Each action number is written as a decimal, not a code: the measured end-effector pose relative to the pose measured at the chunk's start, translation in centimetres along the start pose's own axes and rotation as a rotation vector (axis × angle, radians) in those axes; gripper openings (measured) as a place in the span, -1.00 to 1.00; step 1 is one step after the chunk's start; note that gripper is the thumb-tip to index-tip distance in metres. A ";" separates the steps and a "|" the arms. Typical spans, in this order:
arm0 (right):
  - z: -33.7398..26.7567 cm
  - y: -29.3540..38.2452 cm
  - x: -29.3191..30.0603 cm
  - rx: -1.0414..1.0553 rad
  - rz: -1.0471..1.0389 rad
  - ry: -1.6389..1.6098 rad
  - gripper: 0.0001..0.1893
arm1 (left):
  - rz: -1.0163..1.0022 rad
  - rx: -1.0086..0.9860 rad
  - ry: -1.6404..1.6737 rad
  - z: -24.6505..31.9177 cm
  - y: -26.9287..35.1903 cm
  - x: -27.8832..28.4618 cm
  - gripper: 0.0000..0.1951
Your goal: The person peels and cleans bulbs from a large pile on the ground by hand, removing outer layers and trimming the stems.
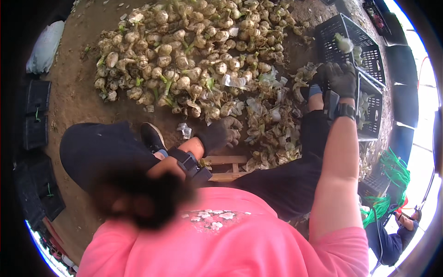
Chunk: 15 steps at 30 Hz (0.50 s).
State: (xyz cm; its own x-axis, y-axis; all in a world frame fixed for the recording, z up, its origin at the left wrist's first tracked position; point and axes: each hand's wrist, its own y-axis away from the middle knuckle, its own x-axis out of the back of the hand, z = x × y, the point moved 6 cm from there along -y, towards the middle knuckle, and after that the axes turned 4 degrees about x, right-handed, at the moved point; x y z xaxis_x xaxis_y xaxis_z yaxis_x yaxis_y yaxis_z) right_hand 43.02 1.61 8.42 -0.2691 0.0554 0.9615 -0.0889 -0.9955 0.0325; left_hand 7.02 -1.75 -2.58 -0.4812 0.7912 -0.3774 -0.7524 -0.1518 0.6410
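My left hand (226, 133), in a dark, soil-stained glove, hangs over the ground near the pile's lower edge, fingers loosely curled and apart, nothing visible in it. My right hand (341, 80), gloved too, is stretched out at the near side of the upper black plastic crate (328, 33), fingers extended. Just beyond its fingertips a blurred white bulb (344, 45) with a green stem shows over that crate, apart from the hand. Peeled pale bulbs (364, 102) lie in the lower crate (372, 133). Unpeeled bulbs, onion- or garlic-like, form a large pile (183, 62) ahead.
Dry papery skins (273, 121) lie between the pile and my leg. A small wooden frame (225, 160) is by my lap. Black crates (36, 97) and a white sack (45, 48) stand left. At lower right are green strings (396, 173) and another person (389, 239).
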 end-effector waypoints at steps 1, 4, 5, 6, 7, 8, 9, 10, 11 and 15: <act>1.0 -0.3 -2.7 0.053 0.008 -0.038 -0.78 | 0.032 0.004 -0.026 0.0 -0.4 0.3 -0.70; 2.5 1.4 -13.9 -0.207 0.021 -0.692 -0.53 | 0.025 -0.084 -0.180 0.7 -2.2 -0.3 -0.70; 1.3 3.2 -19.0 -0.592 0.018 -1.275 -0.37 | 0.015 -0.091 -0.172 1.2 -2.8 -0.9 -0.70; -5.9 1.8 -17.6 -0.484 -0.047 -1.159 -0.27 | 0.086 -0.047 -0.179 0.4 -1.9 0.4 -0.70; -11.0 1.3 -14.1 -0.391 -0.083 -1.013 -0.17 | 0.125 -0.025 -0.193 -0.1 -1.3 1.0 -0.70; -11.2 1.7 -16.2 -0.376 -0.290 -0.761 -0.11 | 0.094 -0.074 -0.145 0.3 -1.7 0.3 -0.70; -11.5 2.4 -18.9 -0.356 -0.501 -0.509 -0.03 | 0.075 -0.077 -0.147 0.3 -2.3 0.0 -0.70; -15.2 2.7 -18.5 -0.271 -0.678 -0.382 -0.03 | 0.100 -0.032 -0.122 -0.6 -2.1 0.9 -0.69; -18.6 4.4 -16.8 -0.182 -0.847 -0.243 -0.03 | 0.122 0.008 -0.096 -1.3 -1.6 1.5 -0.69; -23.3 11.1 -16.8 -0.038 -0.780 -0.236 -0.31 | 0.164 -0.003 -0.077 -1.1 -2.2 2.4 -0.68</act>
State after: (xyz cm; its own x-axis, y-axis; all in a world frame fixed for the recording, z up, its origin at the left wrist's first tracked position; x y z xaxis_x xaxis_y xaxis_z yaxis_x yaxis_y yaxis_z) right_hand 24.19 -8.61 -13.70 0.0924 0.7095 0.6986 -0.2009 -0.6739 0.7110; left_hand 7.02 -0.19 -5.59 -0.5619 0.7986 -0.2158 -0.6682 -0.2844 0.6875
